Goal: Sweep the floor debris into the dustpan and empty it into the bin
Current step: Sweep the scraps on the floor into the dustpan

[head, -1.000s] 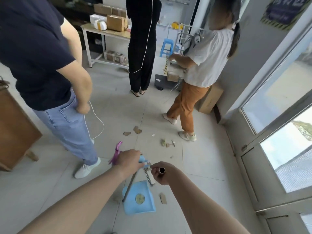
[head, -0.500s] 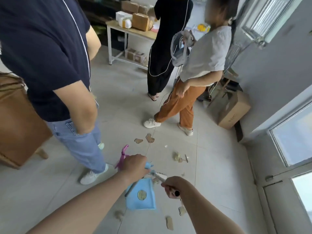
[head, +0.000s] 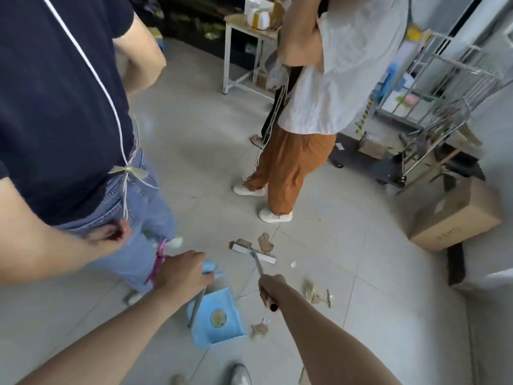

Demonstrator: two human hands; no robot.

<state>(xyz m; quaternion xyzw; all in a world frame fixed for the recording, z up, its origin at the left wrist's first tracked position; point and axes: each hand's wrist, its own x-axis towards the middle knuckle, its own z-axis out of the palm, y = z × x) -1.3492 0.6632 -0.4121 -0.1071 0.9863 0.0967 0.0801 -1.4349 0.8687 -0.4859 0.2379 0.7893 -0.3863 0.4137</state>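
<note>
My left hand (head: 181, 270) grips the top of the grey handle of a light blue dustpan (head: 218, 319), which rests on the tiled floor with a round sticker inside. My right hand (head: 270, 289) grips the handle of a small broom; its white head (head: 254, 252) lies on the floor against brown cardboard scraps (head: 265, 243). More scraps (head: 316, 293) lie right of my right arm. Another piece (head: 259, 327) sits beside the dustpan's right edge, and a white bit (head: 292, 264) lies near the broom head.
A person in jeans (head: 133, 207) stands close on the left. A person in orange trousers (head: 288, 168) stands just beyond the debris. A cardboard box (head: 455, 218) and a metal trolley (head: 433, 112) are at the right; a white table (head: 244, 51) is behind.
The broom head has swung forward from beside the dustpan to the far cardboard scraps. The view has moved closer to the two people. Both hands keep their grips.
</note>
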